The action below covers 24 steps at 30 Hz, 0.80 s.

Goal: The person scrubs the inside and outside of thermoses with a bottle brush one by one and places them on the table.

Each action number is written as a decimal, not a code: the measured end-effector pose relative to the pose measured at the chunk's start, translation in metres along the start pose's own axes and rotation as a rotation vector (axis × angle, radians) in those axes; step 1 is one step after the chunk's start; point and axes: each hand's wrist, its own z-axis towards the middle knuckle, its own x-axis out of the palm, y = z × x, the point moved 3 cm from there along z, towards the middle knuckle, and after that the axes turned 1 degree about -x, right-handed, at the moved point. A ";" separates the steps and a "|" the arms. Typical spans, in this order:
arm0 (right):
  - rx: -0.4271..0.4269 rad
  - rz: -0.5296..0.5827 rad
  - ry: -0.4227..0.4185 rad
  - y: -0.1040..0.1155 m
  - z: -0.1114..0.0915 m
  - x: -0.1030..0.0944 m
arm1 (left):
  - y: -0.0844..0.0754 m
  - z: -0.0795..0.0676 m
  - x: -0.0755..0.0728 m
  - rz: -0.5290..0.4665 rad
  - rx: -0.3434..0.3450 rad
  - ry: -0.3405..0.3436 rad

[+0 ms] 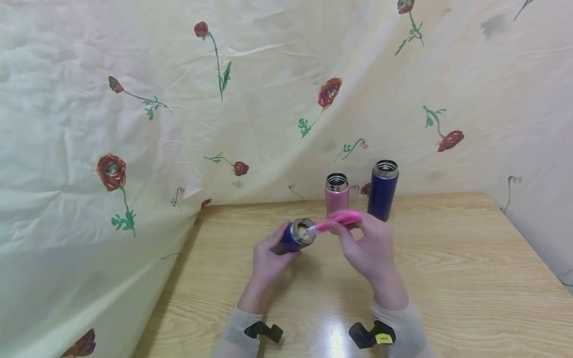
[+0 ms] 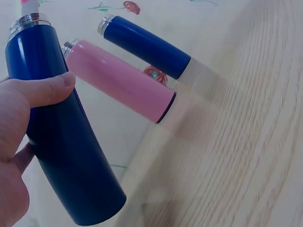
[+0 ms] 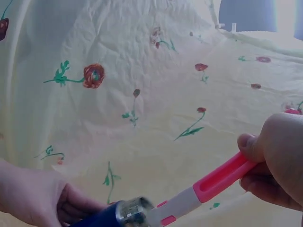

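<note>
My left hand [image 1: 267, 262] grips a dark blue vacuum flask [image 2: 71, 137] round its body, tilted with its steel mouth toward the right hand. In my right hand [image 1: 371, 248] is the pink handle of a bottle brush [image 3: 222, 178], held between thumb and fingers. The brush's white neck enters the flask's mouth; its head is mostly hidden inside, with something pale beige showing within the rim in the head view. Past the right hand stands a pink flask [image 1: 336, 200], lidless, its lower part behind that hand.
A second dark blue flask [image 1: 383, 194], also lidless, stands upright at the table's back edge, right of the pink one. The wooden table [image 1: 470, 258] meets a flowered cloth [image 1: 268, 124] hanging behind it and along its left side. Black straps with small mounts sit at both wrists.
</note>
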 end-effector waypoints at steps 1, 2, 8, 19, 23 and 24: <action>-0.017 -0.006 -0.013 0.002 0.000 -0.003 | 0.001 0.000 -0.001 0.002 0.004 0.001; -0.034 -0.012 -0.029 0.003 0.001 -0.005 | 0.002 0.000 -0.002 0.002 0.006 0.001; -0.056 -0.001 -0.059 0.008 0.001 -0.016 | 0.007 -0.002 -0.007 0.002 0.075 0.034; 0.096 -0.023 -0.082 0.001 0.001 -0.031 | 0.014 -0.011 -0.003 -0.148 0.156 0.096; 0.136 -0.035 -0.096 0.000 0.001 -0.034 | 0.015 -0.013 -0.002 -0.205 0.147 0.080; 0.142 -0.039 -0.097 0.000 0.001 -0.034 | 0.016 -0.013 -0.002 -0.216 0.141 0.078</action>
